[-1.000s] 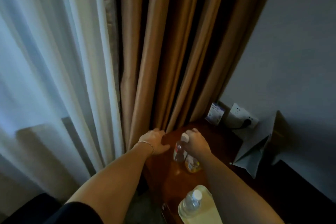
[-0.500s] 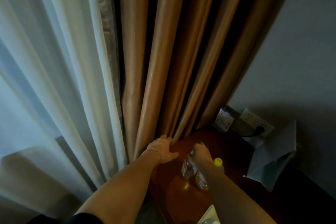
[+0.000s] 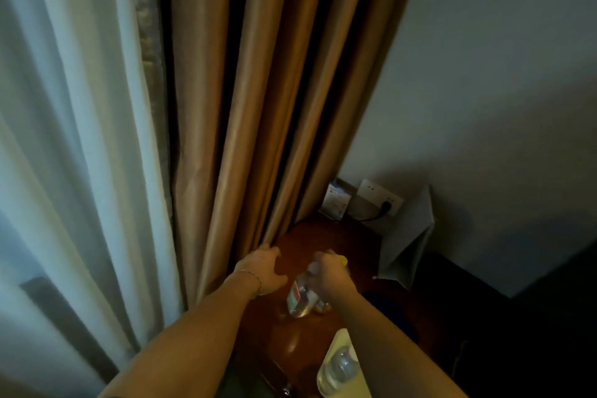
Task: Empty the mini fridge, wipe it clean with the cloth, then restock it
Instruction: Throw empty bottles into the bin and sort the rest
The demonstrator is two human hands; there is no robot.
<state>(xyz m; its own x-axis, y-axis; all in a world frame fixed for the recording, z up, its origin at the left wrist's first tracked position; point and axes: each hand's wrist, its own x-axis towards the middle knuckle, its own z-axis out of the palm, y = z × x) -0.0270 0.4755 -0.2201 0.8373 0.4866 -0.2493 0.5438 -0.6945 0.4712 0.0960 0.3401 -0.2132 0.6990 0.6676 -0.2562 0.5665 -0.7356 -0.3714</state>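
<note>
From the head camera I see my right hand (image 3: 332,275) with its grip clamped over the tops of a clear water bottle (image 3: 298,299) and a yellow-capped bottle (image 3: 341,260), both on the wooden tabletop (image 3: 339,236). My left hand (image 3: 263,271) rests on the tabletop edge beside the brown curtain (image 3: 258,107), fingers loosely curled, holding nothing.

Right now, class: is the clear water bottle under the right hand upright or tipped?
Tipped. The water bottle leans, base toward the camera, cap under the right hand, which grips its top.
</note>
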